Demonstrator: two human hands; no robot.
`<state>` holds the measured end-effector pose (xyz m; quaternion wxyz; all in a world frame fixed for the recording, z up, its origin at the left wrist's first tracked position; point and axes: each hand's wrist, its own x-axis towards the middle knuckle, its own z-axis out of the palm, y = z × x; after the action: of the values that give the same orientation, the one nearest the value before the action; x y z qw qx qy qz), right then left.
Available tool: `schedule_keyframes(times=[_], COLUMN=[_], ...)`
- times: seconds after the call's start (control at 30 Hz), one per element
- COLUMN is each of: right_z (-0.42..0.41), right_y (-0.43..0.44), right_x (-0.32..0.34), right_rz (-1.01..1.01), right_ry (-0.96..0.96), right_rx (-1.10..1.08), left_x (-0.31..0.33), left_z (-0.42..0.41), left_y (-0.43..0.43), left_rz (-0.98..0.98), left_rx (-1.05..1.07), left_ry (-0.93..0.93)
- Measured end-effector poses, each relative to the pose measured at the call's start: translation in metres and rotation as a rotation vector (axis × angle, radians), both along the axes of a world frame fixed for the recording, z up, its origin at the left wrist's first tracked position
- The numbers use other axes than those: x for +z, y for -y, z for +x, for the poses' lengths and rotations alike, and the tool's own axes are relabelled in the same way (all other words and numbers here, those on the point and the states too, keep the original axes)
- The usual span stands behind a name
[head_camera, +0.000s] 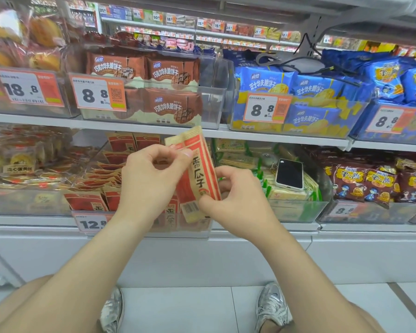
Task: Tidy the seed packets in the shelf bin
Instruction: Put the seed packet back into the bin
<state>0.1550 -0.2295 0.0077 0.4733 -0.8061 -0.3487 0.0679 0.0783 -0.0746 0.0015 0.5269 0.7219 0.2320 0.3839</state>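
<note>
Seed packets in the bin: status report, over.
Left hand and right hand both pinch held packets, upright, over bin. Loose packets in bin jumbled. Nothing blocking.

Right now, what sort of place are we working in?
Most likely a shop's snack aisle: white shelves carry clear bins of packaged biscuits, each fronted by a price tag, and the left hand and right hand hold seed packets.

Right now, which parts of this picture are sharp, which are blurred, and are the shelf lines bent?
Head view: the held seed packet reads clearly; head view, far left: the bread bags are smeared; head view: the shelf edge bows, wide-angle distortion.
</note>
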Motion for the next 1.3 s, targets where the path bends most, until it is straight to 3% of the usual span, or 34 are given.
schedule_keyframes(times=[0.13,0.3,0.37,0.53,0.63,0.73,0.8,0.97,1.3], right_z=[0.001,0.006,0.007,0.011,0.009,0.007,0.009,0.018,0.027], right_y=[0.000,0.006,0.007,0.009,0.012,0.012,0.009,0.011,0.006], right_x=[0.005,0.011,0.010,0.000,0.001,-0.004,-0.006,-0.008,-0.018], right_rz=[0.177,0.470,0.412,0.031,-0.058,-0.070,-0.048,0.102,0.060], right_ry=[-0.220,-0.577,-0.480,0.208,0.418,0.449,0.433,0.389,0.520], right_rx=[-0.076,-0.087,-0.109,-0.338,-0.161,0.087,0.131,0.079,0.002], left_x=[-0.003,0.005,0.007,0.008,0.008,0.006,0.004,0.006,0.004], left_z=[0.000,-0.005,-0.006,-0.004,-0.005,-0.005,-0.005,-0.006,-0.007], left_y=[0.009,0.014,0.008,0.000,0.004,0.008,0.006,0.007,0.022], left_rz=[0.011,-0.314,-0.300,-0.310,-0.395,-0.405,-0.399,-0.468,-0.345], left_rx=[-0.188,-0.383,-0.380,-0.412,-0.468,-0.466,-0.443,-0.515,-0.515], left_ry=[-0.215,-0.052,-0.058,-0.104,-0.076,-0.049,-0.040,0.023,0.075])
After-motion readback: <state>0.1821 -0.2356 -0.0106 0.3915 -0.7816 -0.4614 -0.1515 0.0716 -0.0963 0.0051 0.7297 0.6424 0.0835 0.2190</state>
